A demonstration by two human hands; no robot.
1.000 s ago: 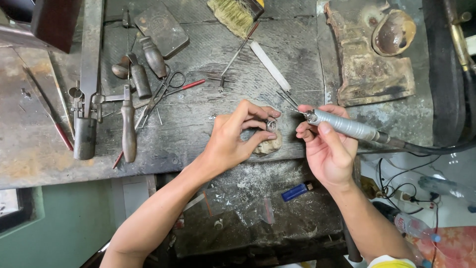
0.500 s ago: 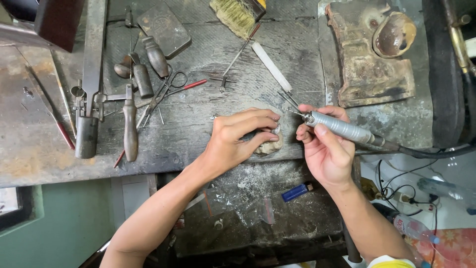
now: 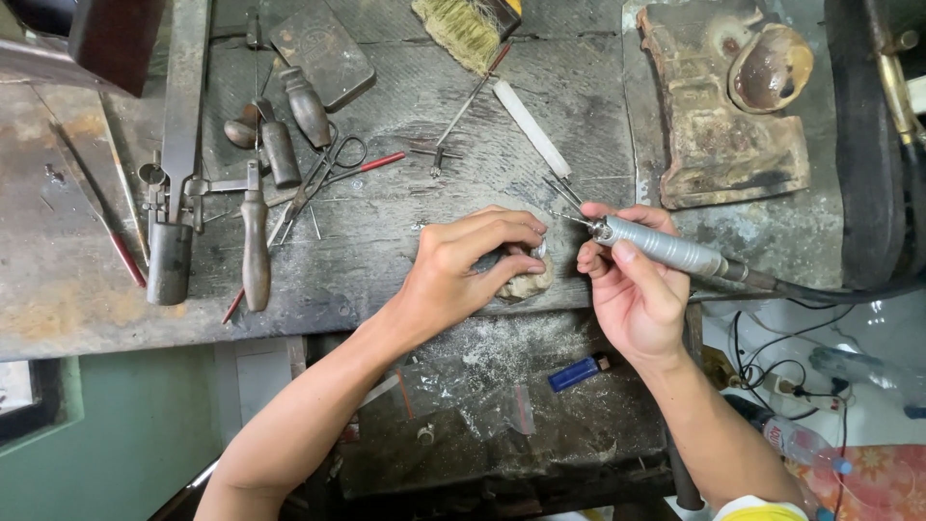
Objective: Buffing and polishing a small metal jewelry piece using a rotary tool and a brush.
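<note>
My left hand point(image 3: 470, 263) pinches a small silver ring point(image 3: 539, 249) against a worn wooden bench peg point(image 3: 528, 284) at the front edge of the dark workbench point(image 3: 386, 251). My right hand point(image 3: 632, 289) grips a grey metal rotary handpiece point(image 3: 666, 249) like a pen. Its thin bit points left at the ring, a short way from it. A black hose point(image 3: 839, 289) runs off the handpiece to the right.
Scissors point(image 3: 323, 174), wooden-handled tools point(image 3: 256, 251), a metal vise-like tool point(image 3: 178, 145), a brush point(image 3: 463, 29) and a white stick point(image 3: 532, 128) lie on the bench. A rusty block with a shell-like dish point(image 3: 719, 106) sits at the back right. A blue lighter point(image 3: 574, 372) lies on the lower shelf.
My left fingers have closed tighter over the ring on the peg. The handpiece tip stays close to the ring with only slight shifts.
</note>
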